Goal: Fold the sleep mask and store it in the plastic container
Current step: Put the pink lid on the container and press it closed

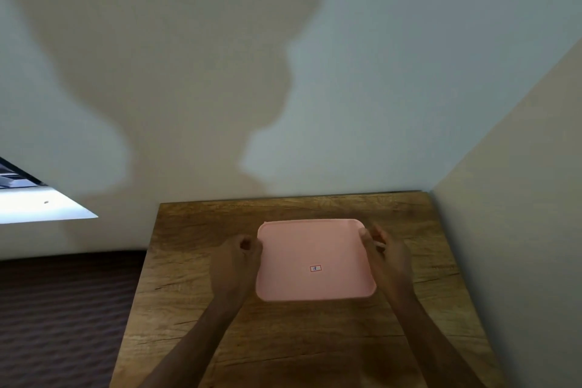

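A pink square plastic container (311, 249) with its lid on lies on the wooden table (189, 293), a small red-framed sticker (315, 268) near the lid's middle. My left hand (234, 264) grips its left edge, fingers curled around the rim. My right hand (387, 257) holds the right edge near the far right corner, thumb on top of the lid. The sleep mask is not in sight; the lid hides whatever is inside.
The table stands in a corner: a pale wall (346, 104) runs behind it and another wall (519, 198) along its right side. Left of the table lies a dark ribbed surface (63, 318). A bright window (37, 205) shows at far left.
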